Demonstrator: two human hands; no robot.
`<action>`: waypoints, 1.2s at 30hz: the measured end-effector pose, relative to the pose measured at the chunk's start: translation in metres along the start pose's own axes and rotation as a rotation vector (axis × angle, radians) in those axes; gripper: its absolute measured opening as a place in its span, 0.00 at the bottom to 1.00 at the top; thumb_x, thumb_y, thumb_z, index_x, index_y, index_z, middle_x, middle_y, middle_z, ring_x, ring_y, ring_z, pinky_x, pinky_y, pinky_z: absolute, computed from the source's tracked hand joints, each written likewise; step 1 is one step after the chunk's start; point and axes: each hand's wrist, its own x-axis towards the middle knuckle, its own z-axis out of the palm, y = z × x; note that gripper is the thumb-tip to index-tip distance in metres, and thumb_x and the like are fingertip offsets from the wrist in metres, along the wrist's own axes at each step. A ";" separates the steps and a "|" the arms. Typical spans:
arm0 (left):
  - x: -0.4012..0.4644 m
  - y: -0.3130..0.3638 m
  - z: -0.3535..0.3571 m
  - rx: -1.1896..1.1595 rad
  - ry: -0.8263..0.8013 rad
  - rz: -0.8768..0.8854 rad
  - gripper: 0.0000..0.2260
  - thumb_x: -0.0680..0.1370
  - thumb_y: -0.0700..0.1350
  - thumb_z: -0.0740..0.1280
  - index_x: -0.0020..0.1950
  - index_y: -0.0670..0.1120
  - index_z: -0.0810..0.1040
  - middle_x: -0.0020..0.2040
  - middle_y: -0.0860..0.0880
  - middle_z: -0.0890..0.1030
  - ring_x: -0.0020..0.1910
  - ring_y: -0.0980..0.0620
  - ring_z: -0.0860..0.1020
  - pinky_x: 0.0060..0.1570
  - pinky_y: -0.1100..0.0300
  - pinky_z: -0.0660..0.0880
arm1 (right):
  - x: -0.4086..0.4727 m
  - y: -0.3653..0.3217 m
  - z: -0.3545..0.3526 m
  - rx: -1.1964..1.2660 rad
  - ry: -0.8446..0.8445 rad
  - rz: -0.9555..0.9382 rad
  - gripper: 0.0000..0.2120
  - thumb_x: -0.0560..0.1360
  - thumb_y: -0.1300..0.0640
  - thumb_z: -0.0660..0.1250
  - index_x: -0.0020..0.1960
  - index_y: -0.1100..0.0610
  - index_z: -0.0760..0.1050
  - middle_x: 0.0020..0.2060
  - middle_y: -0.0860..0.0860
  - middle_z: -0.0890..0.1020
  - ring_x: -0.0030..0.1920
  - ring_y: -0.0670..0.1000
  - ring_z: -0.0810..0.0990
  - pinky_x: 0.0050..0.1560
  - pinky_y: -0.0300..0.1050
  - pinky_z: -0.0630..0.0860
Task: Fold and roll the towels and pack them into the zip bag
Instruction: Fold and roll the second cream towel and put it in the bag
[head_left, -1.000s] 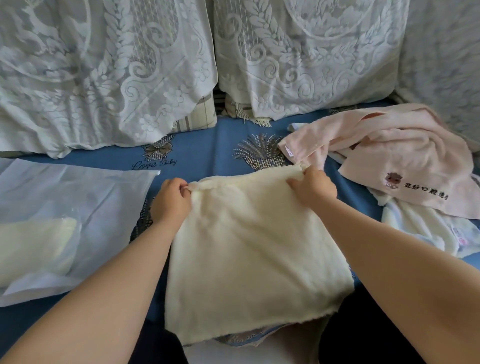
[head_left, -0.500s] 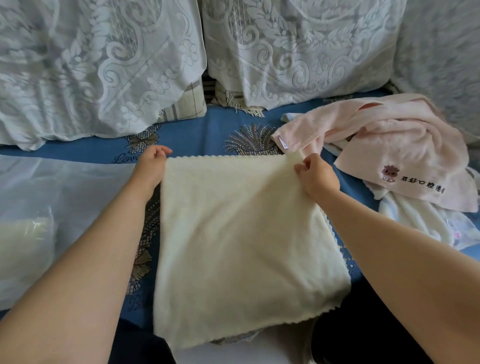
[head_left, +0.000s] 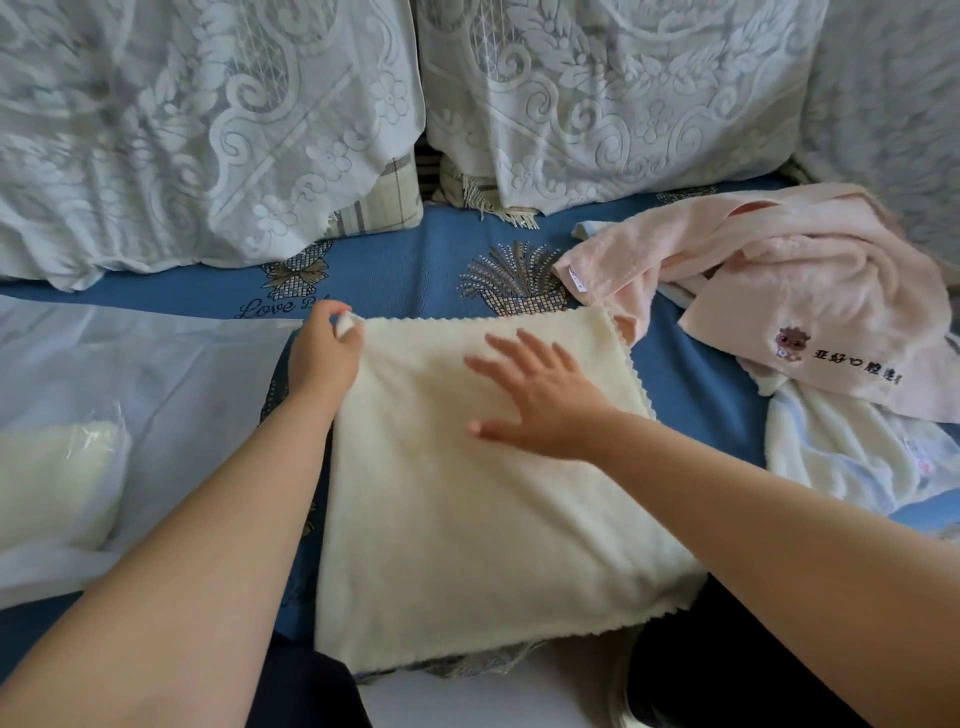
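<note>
Cream towel (head_left: 483, 499) spread flat on the blue bed cover (head_left: 415, 270), both hands on it.

L hand (head_left: 324, 358): fingers pinch the towel's far-left corner. R hand (head_left: 540, 400): fingers straight and spread, palm down on the upper middle, grasping nothing. Zip bag (head_left: 156, 395) lies flat just left of the L fingers, w/ a rolled pale towel (head_left: 52, 483) inside. Pink towel (head_left: 779, 291) crumpled to the right of the R fingers.

"Love B…", seemingly, on blue sheet (head_left: 415, 270)
</note>
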 end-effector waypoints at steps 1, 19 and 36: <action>-0.002 -0.003 0.000 -0.010 0.024 -0.011 0.14 0.78 0.45 0.63 0.64 0.48 0.71 0.51 0.46 0.78 0.46 0.45 0.76 0.41 0.57 0.68 | -0.004 -0.004 0.007 -0.019 -0.078 0.006 0.40 0.70 0.26 0.53 0.76 0.40 0.46 0.78 0.45 0.46 0.77 0.53 0.41 0.75 0.59 0.42; -0.147 0.002 -0.030 0.262 -0.313 -0.250 0.33 0.73 0.53 0.71 0.68 0.40 0.57 0.66 0.40 0.72 0.60 0.39 0.75 0.57 0.50 0.72 | -0.165 -0.036 0.087 -0.477 0.074 -0.395 0.45 0.65 0.34 0.65 0.77 0.48 0.54 0.75 0.53 0.61 0.73 0.62 0.61 0.67 0.70 0.61; -0.174 -0.011 -0.068 0.460 -0.549 -0.077 0.47 0.73 0.55 0.70 0.77 0.53 0.36 0.74 0.46 0.64 0.65 0.43 0.72 0.62 0.53 0.70 | -0.172 -0.036 0.011 -0.289 0.017 -0.014 0.17 0.68 0.65 0.64 0.56 0.57 0.73 0.51 0.53 0.76 0.47 0.56 0.77 0.33 0.46 0.68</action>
